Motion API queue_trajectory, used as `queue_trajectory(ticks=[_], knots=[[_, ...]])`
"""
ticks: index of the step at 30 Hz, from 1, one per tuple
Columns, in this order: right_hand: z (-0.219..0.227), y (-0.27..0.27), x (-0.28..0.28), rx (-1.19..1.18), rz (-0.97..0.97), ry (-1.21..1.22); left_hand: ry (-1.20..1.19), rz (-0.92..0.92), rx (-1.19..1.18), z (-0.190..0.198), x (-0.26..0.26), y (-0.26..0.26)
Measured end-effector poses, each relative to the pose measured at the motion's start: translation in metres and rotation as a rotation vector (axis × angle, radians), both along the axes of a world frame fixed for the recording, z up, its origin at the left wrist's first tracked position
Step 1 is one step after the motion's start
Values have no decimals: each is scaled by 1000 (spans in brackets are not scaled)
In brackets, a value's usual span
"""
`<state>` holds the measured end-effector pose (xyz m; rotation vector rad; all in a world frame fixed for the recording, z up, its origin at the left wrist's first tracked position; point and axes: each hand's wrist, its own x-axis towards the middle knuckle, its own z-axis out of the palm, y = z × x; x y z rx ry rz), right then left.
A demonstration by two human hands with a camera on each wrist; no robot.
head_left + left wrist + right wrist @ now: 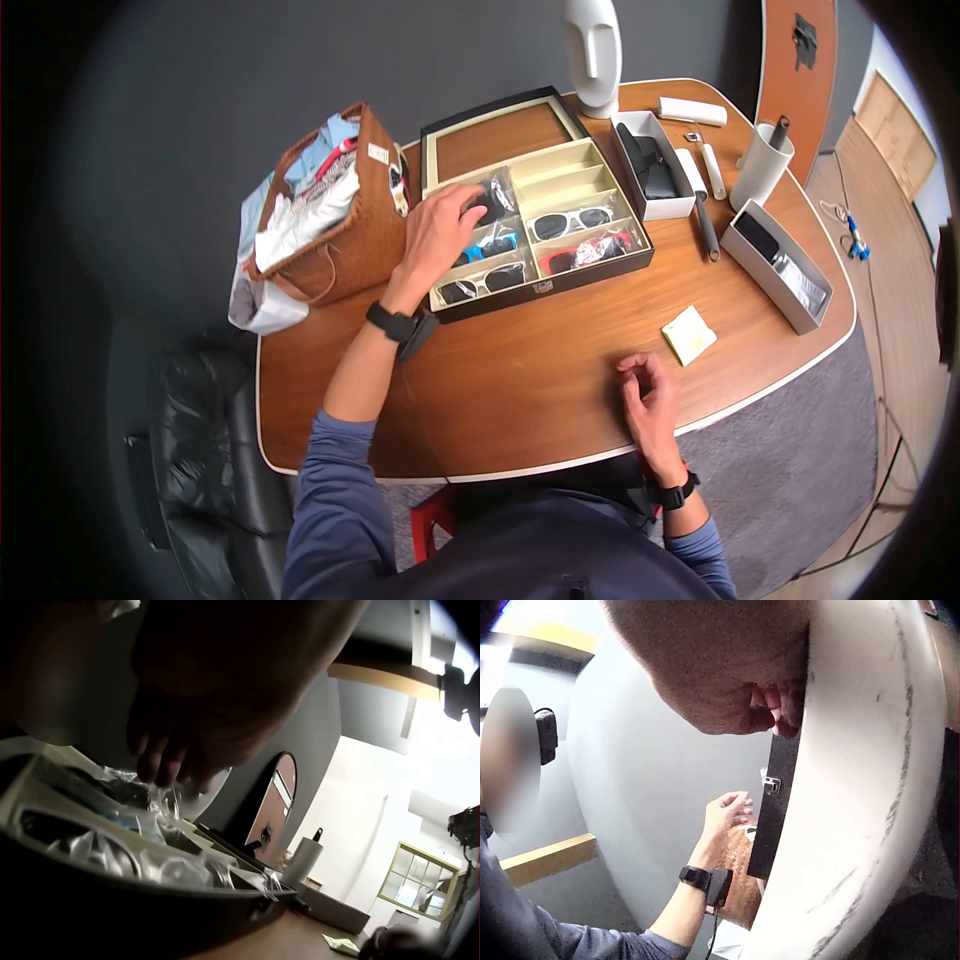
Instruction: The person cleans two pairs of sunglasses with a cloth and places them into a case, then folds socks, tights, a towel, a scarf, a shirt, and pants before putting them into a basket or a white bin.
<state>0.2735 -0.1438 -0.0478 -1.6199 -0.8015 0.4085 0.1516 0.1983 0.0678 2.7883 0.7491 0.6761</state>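
My left hand (437, 232) is over the left side of a black display case (545, 288) with cream compartments. Its fingers reach to dark sunglasses (490, 203) in a clear bag, in a left compartment. In the left wrist view, the fingertips hang right at crinkled clear plastic (166, 801). Nearer the front lie bagged blue sunglasses (500, 244) and white-framed sunglasses (483, 284). To the right are white sunglasses (572, 222) and bagged red ones (590, 253). My right hand (650, 400) rests by the table's front edge, fingers loosely curled, holding nothing.
A brown basket (335, 262) of clothes stands left of the case. Pale sticky notes (689, 334) lie near the right hand. Farther right are two open boxes, a white one (668, 207) and a grey one (808, 313), and a white cylinder (762, 170). A white head sculpture (597, 60) stands behind.
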Motion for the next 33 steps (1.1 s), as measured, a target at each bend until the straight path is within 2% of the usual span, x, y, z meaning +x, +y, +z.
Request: queue_trajectory(ticks=[1, 2, 3, 5, 6, 9, 10, 13, 14, 15, 17, 18, 21, 25, 26, 28, 30, 33], knots=[[2, 0, 0, 4, -5, -6, -113, -70, 128, -11, 8, 16], [4, 0, -1, 7, -10, -14, -91, -177, 56, -20, 16, 26], [5, 0, -1, 1, -14, -30, -44, -208, -114, -28, 24, 30], [8, -1, 0, -17, -16, -69, -6, -291, -108, -38, 34, 33], [10, -1, 0, -11, -18, -66, 7, -250, -224, -42, 37, 37], [13, -1, 0, -11, -17, -69, 20, -261, -58, -44, 33, 43], [13, 0, 0, -19, -20, -73, -3, -262, -87, -46, 31, 41], [17, 1, 0, -40, -29, -73, 263, -166, -190, -45, 28, 44], [18, 0, -1, -49, -28, -69, 155, -251, -112, -49, 25, 40], [16, -1, -2, -49, -26, -74, 108, -238, -35, -52, 25, 37], [13, 0, 0, -43, -24, -90, 5, -217, 124, -33, 39, 10], [12, 0, 0, -36, -25, -87, -15, -183, 93, -29, 47, -1], [12, 1, -1, -27, -29, -83, 18, -268, -120, -26, 73, -30], [12, 1, -1, -29, -19, -75, 257, -143, -70, -38, 101, -42], [12, 1, -1, -23, -19, -70, 227, -108, -71, -35, 104, -48], [11, 2, -1, -32, -20, -76, 72, -153, -150, -54, 109, -31], [12, 1, -1, -37, -18, -77, -30, -182, -181, -57, 111, -25], [13, 1, 0, -42, -12, -69, -164, -204, -92, -35, 99, -33]])
